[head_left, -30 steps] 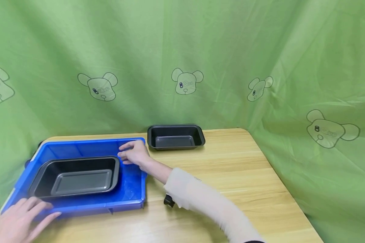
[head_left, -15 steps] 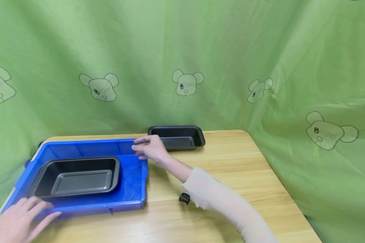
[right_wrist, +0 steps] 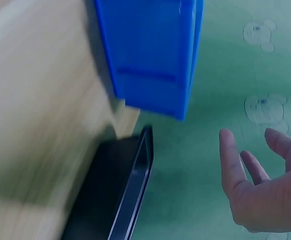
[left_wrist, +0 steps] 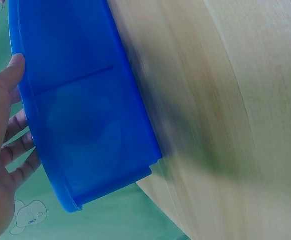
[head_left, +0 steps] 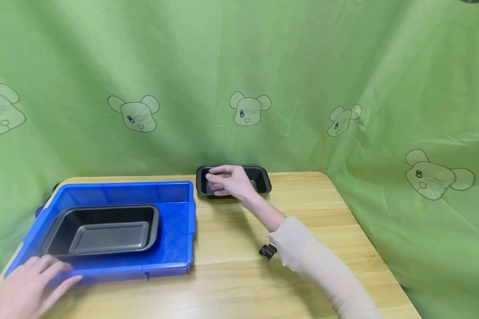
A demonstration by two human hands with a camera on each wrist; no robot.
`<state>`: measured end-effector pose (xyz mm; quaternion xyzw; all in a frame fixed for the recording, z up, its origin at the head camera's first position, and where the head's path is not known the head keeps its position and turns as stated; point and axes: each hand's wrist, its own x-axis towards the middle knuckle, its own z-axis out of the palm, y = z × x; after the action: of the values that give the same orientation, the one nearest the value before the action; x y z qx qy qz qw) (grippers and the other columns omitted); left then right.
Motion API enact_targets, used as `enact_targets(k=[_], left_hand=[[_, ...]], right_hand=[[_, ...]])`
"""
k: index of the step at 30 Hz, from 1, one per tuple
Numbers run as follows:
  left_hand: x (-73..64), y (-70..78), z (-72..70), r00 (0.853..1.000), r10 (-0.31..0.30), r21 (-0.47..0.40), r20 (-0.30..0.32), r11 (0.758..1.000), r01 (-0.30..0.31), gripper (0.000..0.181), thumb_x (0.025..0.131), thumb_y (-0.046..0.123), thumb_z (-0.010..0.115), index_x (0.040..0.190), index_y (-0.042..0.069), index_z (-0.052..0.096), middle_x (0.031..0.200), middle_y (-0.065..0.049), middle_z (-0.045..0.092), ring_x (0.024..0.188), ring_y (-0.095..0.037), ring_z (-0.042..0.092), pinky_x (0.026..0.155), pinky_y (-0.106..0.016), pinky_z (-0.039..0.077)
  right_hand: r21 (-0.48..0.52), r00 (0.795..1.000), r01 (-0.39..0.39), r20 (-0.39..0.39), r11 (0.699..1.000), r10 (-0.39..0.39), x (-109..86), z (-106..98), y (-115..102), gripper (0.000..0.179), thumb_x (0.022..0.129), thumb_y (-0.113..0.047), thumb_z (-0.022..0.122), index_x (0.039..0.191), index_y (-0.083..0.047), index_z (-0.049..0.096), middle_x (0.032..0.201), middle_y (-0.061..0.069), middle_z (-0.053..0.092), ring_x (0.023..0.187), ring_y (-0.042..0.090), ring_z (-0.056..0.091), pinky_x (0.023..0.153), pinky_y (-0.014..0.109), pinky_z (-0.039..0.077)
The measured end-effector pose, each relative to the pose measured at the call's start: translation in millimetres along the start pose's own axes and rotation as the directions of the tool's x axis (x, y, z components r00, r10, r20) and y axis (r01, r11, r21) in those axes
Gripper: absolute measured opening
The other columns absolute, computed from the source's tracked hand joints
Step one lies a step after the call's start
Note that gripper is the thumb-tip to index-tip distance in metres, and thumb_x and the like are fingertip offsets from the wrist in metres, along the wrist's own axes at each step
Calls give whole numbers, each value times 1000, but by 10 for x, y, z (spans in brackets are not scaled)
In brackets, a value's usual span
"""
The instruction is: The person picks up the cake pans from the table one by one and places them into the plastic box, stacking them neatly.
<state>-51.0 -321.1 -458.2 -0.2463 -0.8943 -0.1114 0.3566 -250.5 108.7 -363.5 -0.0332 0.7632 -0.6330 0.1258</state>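
Observation:
My left hand is at the front left corner of a blue plastic tray. In the left wrist view its thumb touches the rim, with the other fingers, fairly straight, on the rim's far side. Inside the tray lies a large black loaf pan. At the table's back edge, right of the tray, stands a smaller black loaf pan. My right hand hovers over that pan with loosely bent fingers and nothing in them. The right wrist view shows it apart from the pan.
The wooden table carries everything and has a rounded back right corner. Green curtains with printed bear heads hang behind and at the sides. A small black device is attached at my right sleeve.
My right hand has moved right, from above the tray's back right corner to over the smaller loaf pan. My left hand and both pans have stayed in place.

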Motion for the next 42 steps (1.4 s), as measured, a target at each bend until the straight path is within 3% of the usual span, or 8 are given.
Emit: enact_targets(k=[8,14,19,23,27,33,37,42], left_hand=[[-1,-16,14,1000,-6,0,-4,1000,6,73,103,77,34,77,19,70,72,7,61,64,-21,51,62,-30,38],[-14,-24,20,1000,-23,4,11,1000,23,73,102,78,35,77,19,71,73,7,62,64,-21,51,63,-29,38],[-24,-27,18,999,-38,10,20,999,38,74,101,79,36,78,19,71,74,7,62,65,-21,51,63,-29,38],[-16,-20,22,1000,-27,-3,-3,1000,27,73,102,77,36,78,18,70,74,6,62,65,-21,51,63,-29,38],[-7,-12,28,1000,-17,-9,-20,1000,17,71,104,75,35,78,18,70,74,5,62,64,-21,51,63,-30,38],[2,-12,19,1000,-22,-4,7,1000,22,70,102,77,36,79,20,70,74,7,62,65,-21,53,63,-30,39],[6,-16,21,1000,-17,-7,5,1000,17,70,103,76,37,79,19,70,74,6,63,65,-21,53,63,-30,39],[6,-22,21,1000,-8,-3,-14,1000,8,70,105,73,36,79,18,70,74,5,63,65,-21,53,62,-30,39]], right_hand=[[-34,1000,-13,-27,999,12,85,-446,7,46,99,-17,76,138,2,63,135,26,70,85,16,78,97,52,60],[-42,998,-39,-54,998,36,204,-819,78,48,99,-18,76,140,1,61,135,24,70,84,13,79,91,44,63],[-48,995,-64,-79,997,60,272,-1121,183,51,100,-19,75,143,3,59,112,9,81,79,9,78,83,36,65],[-35,991,-92,-102,995,88,320,-1327,284,53,101,-18,73,146,4,55,91,-7,79,78,9,78,83,32,65],[-20,986,-124,-111,992,121,362,-1491,387,52,102,-18,71,147,3,54,90,-7,79,88,14,79,90,35,64],[-15,981,-160,-117,987,157,394,-1655,498,53,103,-17,70,149,2,51,92,-5,79,99,20,79,92,35,63],[-65,976,-157,-165,985,144,411,-1745,567,54,102,-18,71,148,3,53,114,9,80,106,23,79,94,35,63],[-117,971,-178,-181,977,155,436,-1813,657,55,103,-18,69,150,5,50,146,31,59,103,20,79,103,40,59]])
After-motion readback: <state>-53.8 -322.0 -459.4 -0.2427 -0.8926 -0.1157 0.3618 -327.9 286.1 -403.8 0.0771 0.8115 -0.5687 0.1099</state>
